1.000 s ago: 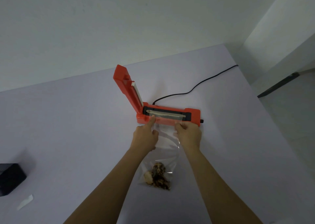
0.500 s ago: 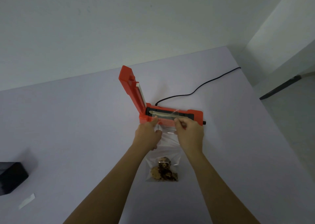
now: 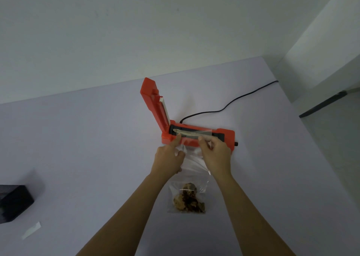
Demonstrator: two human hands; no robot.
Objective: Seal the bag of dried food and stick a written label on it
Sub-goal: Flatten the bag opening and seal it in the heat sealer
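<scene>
Both hands [image 3: 169, 159] [image 3: 216, 154] pinching bag [image 3: 191, 170] mouth over open sealer [image 3: 198, 136]

A plain white wall [image 3: 136, 31] rises behind the pale lavender table [image 3: 78, 148]. On the right, a white corner [image 3: 321, 41] stands over light floor [image 3: 342, 148]. The light is dim and even.

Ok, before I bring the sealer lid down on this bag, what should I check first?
1. Sealer lid raised: ok.
2. Bag mouth laid across the sealing strip: ok.
3. Dried food low in the bag, away from the strip: ok.
4. Fingers off the strip: not ok; left hand and right hand both hold the bag mouth there.
5. Bag mouth flat, no creases: cannot tell.
6. Cord powered: cannot tell; its far end is out of view.
</scene>
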